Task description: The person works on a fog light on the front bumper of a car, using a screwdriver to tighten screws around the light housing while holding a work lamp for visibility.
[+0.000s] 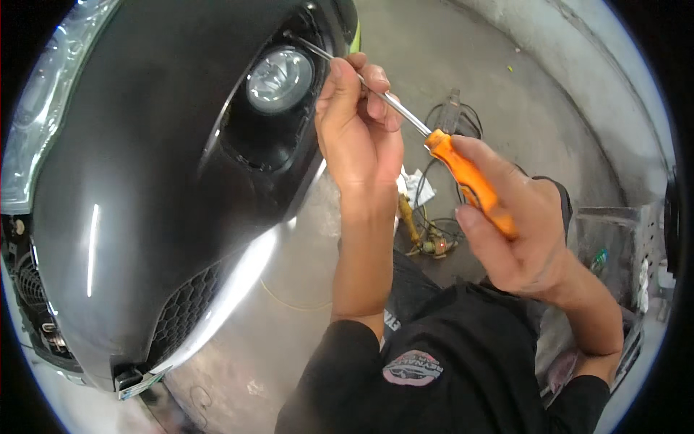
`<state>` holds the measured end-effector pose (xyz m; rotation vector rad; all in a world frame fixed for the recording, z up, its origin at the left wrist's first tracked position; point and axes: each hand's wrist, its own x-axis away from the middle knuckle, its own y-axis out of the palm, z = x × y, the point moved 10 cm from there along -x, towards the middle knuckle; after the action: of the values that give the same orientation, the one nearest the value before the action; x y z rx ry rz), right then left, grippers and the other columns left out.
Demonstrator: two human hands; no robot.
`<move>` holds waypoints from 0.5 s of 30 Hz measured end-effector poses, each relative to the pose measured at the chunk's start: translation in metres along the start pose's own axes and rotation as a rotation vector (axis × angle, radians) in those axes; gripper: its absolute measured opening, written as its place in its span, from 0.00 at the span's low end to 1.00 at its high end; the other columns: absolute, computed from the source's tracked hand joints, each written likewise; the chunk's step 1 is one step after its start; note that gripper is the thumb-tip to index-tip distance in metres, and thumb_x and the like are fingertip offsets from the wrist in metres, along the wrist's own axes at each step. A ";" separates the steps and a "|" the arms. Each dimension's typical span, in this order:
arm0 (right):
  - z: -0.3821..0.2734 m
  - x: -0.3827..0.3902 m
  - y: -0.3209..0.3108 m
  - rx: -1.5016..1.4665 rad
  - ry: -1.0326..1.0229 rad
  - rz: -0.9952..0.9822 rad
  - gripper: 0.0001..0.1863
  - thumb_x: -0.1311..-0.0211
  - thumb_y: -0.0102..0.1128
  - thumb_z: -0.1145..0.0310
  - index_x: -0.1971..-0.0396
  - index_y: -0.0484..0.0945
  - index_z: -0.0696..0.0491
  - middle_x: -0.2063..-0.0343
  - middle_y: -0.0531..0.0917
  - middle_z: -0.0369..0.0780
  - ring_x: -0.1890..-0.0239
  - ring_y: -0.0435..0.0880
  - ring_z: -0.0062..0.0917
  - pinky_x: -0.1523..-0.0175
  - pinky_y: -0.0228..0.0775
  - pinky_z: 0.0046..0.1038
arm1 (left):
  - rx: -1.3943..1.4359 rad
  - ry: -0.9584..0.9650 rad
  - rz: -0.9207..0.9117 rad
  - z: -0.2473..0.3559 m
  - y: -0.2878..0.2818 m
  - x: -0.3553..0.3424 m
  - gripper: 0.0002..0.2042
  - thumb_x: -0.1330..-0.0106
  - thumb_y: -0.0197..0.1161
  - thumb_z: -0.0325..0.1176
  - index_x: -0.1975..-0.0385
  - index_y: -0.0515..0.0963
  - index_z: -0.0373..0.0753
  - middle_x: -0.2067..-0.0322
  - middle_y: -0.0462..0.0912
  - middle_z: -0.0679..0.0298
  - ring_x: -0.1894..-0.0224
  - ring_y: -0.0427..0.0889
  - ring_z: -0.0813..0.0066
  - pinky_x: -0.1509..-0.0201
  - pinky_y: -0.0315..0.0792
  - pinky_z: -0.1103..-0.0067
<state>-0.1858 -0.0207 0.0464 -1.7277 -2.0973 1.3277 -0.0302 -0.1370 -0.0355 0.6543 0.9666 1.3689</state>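
A long screwdriver (473, 184) with an orange handle lies across the view, its metal shaft slanting up and left. My right hand (517, 217) is wrapped round the handle. Farther up, the fingers of my left hand (361, 123) pinch the shaft. The tip reaches into the dark recess around a round fog lamp (280, 79), above the lens; exactly what it touches there is too small to tell. This recess is set in a glossy black car bumper (144, 130).
A clear headlight (43, 123) sits at the far left. Black honeycomb mesh (186, 304) shows lower on the bumper. On the grey floor lie a dark cable (470, 119), a yellowish tool (408, 217) and white paper (419, 188). A grey cart (614, 231) stands at the right.
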 end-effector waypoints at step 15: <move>0.012 0.005 0.016 -0.278 0.109 -0.026 0.31 0.39 0.58 0.71 0.35 0.72 0.63 0.76 0.79 0.41 0.78 0.78 0.27 0.71 0.65 0.26 | -0.015 -0.042 -0.056 0.001 0.000 -0.002 0.11 0.22 0.59 0.39 0.57 0.77 0.36 0.70 0.79 0.64 0.74 0.72 0.83 0.74 0.66 0.84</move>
<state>-0.1828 -0.0237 0.0257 -1.8186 -2.3220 0.9474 -0.0288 -0.1388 -0.0345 0.6375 0.9340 1.3072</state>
